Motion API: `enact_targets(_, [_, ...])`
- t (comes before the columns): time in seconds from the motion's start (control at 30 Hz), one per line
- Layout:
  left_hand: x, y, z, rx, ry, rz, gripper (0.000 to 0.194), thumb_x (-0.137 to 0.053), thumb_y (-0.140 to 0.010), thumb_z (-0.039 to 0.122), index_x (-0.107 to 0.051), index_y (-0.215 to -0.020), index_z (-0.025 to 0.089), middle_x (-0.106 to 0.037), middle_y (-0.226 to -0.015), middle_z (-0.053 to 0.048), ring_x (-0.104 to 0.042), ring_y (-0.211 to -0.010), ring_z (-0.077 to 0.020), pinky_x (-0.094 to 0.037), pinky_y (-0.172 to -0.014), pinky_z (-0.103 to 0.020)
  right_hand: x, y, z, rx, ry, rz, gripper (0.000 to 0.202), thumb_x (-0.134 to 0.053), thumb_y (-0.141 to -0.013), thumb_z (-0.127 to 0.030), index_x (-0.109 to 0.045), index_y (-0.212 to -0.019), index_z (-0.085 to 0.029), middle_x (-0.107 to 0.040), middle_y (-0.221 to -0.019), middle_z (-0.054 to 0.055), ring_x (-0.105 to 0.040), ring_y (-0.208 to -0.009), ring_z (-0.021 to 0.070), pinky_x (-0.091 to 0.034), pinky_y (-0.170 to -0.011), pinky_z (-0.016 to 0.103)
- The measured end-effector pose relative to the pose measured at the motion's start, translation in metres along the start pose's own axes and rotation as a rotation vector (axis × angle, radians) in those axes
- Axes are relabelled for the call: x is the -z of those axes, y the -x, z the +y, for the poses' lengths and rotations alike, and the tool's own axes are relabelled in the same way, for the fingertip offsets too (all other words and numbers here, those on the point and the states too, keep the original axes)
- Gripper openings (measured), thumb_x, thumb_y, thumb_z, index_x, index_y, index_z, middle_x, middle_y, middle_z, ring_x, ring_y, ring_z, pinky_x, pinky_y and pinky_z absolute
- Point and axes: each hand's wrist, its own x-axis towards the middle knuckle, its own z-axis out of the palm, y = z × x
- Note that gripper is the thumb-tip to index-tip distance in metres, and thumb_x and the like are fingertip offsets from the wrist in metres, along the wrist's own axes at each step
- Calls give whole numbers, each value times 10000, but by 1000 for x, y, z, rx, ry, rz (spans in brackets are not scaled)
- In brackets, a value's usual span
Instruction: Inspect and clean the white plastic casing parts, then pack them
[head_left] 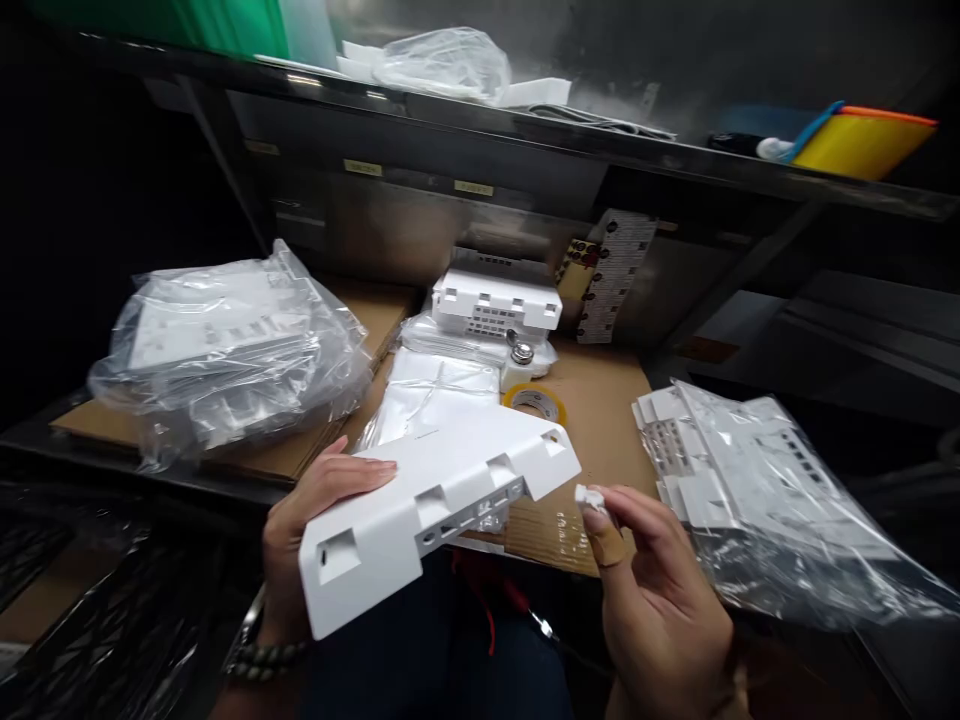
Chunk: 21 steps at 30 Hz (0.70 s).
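My left hand [319, 510] grips the left end of a white plastic panel [375, 505] with square cut-outs along its bent edge. The panel is tilted above the cardboard, and my thumb lies on its top face. To the right, apart from the panel, my right hand [652, 580] pinches a small white piece [589, 497] between thumb and fingertips. A tan bandage wraps that thumb. Behind the panel are a roll of yellow tape [536, 396], a small white bottle with a metal top [519, 362] and a stack of clear plastic bags [442, 380].
Bagged white panels [225, 330] lie on cardboard at the left, and another bagged stack [757, 470] sits at the right. White panels [495, 295] stand at the back. Above runs a metal shelf [450, 115] holding a yellow container [862, 143]. A red-handled tool [517, 598] is near my lap.
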Motion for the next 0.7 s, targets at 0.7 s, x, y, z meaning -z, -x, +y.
enact_targets(0.7, [-13, 0, 11, -41, -115, 76, 134, -628, -973, 202, -741, -1030, 247, -786, -1018, -43, -705, -978, -226, -373, -1154, -552, -60, 10, -53, 185, 9, -306, 114, -702, -904, -118, -738, -979, -197, -655, -919, 42, -655, -845, 168, -537, -785, 299])
